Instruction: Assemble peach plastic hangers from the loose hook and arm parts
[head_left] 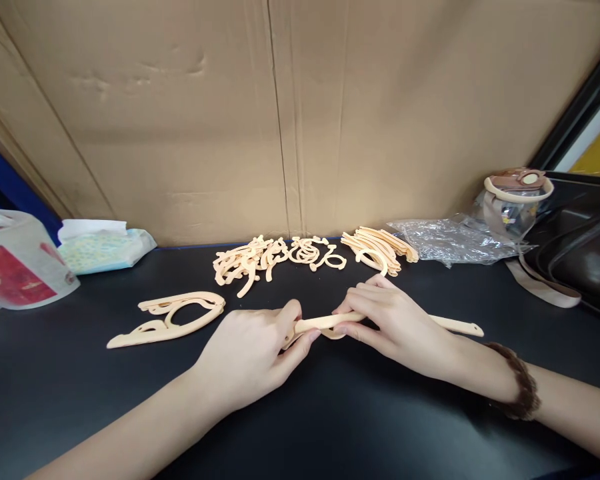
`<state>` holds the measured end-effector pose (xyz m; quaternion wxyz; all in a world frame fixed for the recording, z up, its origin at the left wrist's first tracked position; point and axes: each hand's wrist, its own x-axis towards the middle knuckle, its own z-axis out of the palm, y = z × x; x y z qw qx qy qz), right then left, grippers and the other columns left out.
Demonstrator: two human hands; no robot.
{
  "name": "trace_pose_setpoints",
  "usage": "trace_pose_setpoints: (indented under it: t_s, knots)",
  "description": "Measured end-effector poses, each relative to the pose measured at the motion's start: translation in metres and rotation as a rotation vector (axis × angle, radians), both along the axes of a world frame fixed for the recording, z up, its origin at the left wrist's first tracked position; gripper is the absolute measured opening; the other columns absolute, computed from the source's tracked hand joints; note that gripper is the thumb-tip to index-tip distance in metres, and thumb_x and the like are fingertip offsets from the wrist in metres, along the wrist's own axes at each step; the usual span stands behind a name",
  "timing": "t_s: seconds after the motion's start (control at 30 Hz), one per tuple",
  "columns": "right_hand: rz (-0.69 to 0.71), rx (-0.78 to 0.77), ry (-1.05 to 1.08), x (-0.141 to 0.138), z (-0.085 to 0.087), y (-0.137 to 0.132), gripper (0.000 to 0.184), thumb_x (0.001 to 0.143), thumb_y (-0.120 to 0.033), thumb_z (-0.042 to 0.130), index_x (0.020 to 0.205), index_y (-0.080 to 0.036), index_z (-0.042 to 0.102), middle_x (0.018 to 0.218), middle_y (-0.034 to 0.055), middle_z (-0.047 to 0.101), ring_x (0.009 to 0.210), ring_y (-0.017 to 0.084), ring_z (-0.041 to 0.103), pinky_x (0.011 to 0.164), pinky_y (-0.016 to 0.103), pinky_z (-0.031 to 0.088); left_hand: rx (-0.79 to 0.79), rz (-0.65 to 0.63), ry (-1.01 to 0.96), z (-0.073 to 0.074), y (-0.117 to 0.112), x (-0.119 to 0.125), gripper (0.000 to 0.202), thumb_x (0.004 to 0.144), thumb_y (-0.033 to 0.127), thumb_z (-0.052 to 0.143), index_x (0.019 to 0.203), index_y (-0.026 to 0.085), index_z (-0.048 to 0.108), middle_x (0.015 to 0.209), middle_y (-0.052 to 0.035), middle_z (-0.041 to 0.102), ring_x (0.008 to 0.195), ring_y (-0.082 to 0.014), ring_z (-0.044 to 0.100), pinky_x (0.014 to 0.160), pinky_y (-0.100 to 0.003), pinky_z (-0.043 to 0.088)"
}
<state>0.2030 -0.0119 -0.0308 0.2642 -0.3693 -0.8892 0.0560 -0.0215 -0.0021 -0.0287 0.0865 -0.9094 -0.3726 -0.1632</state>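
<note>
Both hands grip one long, thin beige plastic piece (455, 325) lying across the middle of the black table (330, 413). My left hand (253, 353) pinches its left end between thumb and fingers. My right hand (397, 320) is closed over its middle, and the right end sticks out past the wrist. A small rounded beige part shows under the fingers where the hands meet. A brown beaded bracelet (517, 390) is on my right wrist.
A stack of curved beige pieces (173, 319) lies at left. Several small beige hooks (275, 257) and curved strips (380, 248) are heaped by the cardboard wall. Clear plastic bag (450, 240), a bottle (517, 197) and dark bag (580, 247) at right; tissue pack (103, 247) and container (17, 263) at left.
</note>
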Motion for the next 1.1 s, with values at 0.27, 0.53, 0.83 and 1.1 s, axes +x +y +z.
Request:
trace_pose_setpoints:
  t_s: [0.27,0.53,0.83,1.1]
  knots:
    - [-0.123,0.380,-0.161,0.023,0.009,0.019,0.025,0.089,-0.042,0.057,0.087,-0.018,0.065,0.078,0.0010,0.066,0.081,0.018,0.057,0.088,0.036,0.033,0.069,-0.090,-0.115,0.022,0.014,-0.017,0.010,0.090,0.022,0.047,0.087,0.019,0.056,0.073,0.0016,0.059,0.068,-0.0139,0.056,0.060,-0.025,0.041]
    - [-0.181,0.609,-0.290,0.051,0.016,0.039,0.028,0.092,-0.043,0.052,0.090,-0.017,0.065,0.085,0.0043,0.068,0.091,0.021,0.058,0.100,0.041,0.030,0.335,-0.054,-0.067,0.019,0.031,-0.025,0.024,0.093,0.014,0.045,0.100,0.023,0.066,0.134,-0.0091,0.048,0.133,-0.0333,0.030,0.103,-0.057,0.031]
    - [-0.138,0.605,-0.227,0.039,0.009,0.030,0.031,0.088,-0.044,0.057,0.097,-0.015,0.065,0.083,0.0048,0.068,0.088,0.022,0.058,0.098,0.042,0.034,0.140,-0.144,-0.106,0.008,0.028,-0.024,0.026,0.092,0.006,0.033,0.101,0.016,0.055,0.137,-0.0138,0.045,0.129,-0.0244,0.041,0.100,-0.042,0.044]
    - [-0.109,0.614,-0.235,0.026,0.008,0.019,0.042,0.091,-0.043,0.054,0.118,-0.011,0.055,0.087,0.0076,0.068,0.091,0.024,0.058,0.094,0.045,0.038,0.094,-0.198,-0.100,0.006,0.018,-0.017,0.029,0.094,0.025,0.047,0.122,0.017,0.047,0.123,-0.0091,0.057,0.114,-0.0194,0.054,0.095,-0.034,0.046]
